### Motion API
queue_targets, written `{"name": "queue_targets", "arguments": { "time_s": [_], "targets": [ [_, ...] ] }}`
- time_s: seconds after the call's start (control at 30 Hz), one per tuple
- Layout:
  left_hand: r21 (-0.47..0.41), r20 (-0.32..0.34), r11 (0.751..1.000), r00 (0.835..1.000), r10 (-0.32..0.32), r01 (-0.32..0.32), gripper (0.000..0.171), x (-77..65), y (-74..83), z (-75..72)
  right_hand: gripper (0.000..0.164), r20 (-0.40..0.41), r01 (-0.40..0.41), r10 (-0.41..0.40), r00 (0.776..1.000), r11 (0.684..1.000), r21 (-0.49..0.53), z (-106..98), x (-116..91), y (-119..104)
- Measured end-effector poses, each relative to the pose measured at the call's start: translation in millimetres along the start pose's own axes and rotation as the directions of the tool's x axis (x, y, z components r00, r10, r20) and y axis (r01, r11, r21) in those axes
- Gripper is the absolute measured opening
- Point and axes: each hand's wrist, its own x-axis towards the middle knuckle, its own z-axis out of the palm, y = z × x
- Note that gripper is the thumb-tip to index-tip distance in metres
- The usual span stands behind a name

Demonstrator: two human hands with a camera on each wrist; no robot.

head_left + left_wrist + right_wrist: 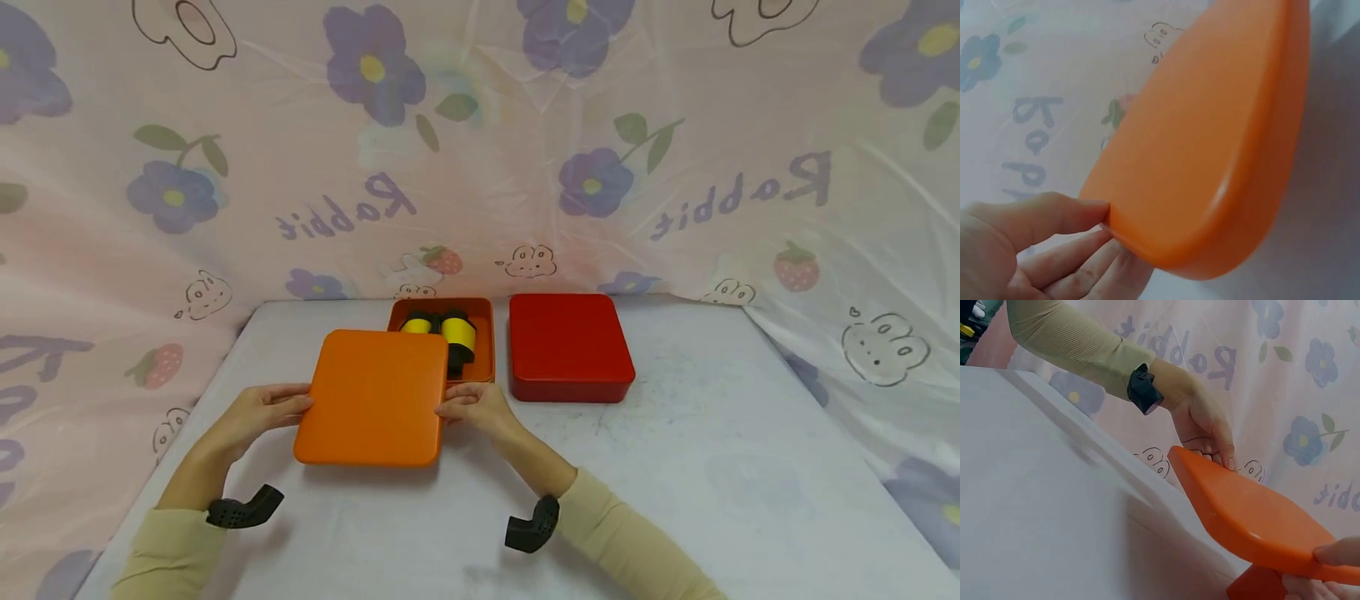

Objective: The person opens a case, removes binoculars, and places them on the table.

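Observation:
Both hands hold an orange square lid (371, 400) by its opposite sides, raised above the white table. My left hand (258, 417) pinches the left edge, thumb on top and fingers beneath, as the left wrist view shows on the lid (1191, 137). At the right edge my right hand (480, 408) grips with thumb and fingers. Behind the lid stands an open orange box (486, 333), its near left part hidden by the lid. Inside it lie black and yellow binoculars (459, 333), partly covered from sight.
A red square box (572, 342), closed on top, stands right of the orange box. The white table (712, 483) runs back to a pink curtain (480, 150) printed with flowers and rabbits. Black wrist cameras (243, 507) sit on both forearms.

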Motion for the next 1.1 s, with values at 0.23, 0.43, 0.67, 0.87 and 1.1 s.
{"name": "queue_targets", "arguments": {
  "time_s": [0.23,0.43,0.67,0.87,1.1],
  "targets": [
    [0.034,0.029,0.999,1.000,-0.009,0.008,0.055,-7.2,-10.8,-9.9,0.028,0.040,0.004,-0.003,0.999,1.000,-0.030,13,-1,3],
    [0.051,0.026,0.998,0.999,-0.038,0.036,0.054,-11.0,-16.8,-13.2,0.027,0.049,0.001,0.001,0.999,0.999,-0.034,20,-1,4],
    [0.023,0.031,0.999,0.999,-0.041,0.040,0.054,-13.4,-24.0,-17.1,0.027,0.046,0.003,0.000,0.999,0.998,-0.062,26,-3,6],
    [0.009,0.040,0.998,0.998,-0.056,0.056,0.054,-15.6,-34.6,-24.1,0.025,0.065,0.018,-0.016,0.998,0.999,-0.036,35,-4,10],
    [0.030,0.028,0.993,0.993,-0.119,0.118,0.058,-21.5,-41.4,-30.5,0.021,0.086,0.016,-0.012,0.996,0.999,-0.043,47,-5,14]
  ]
}}
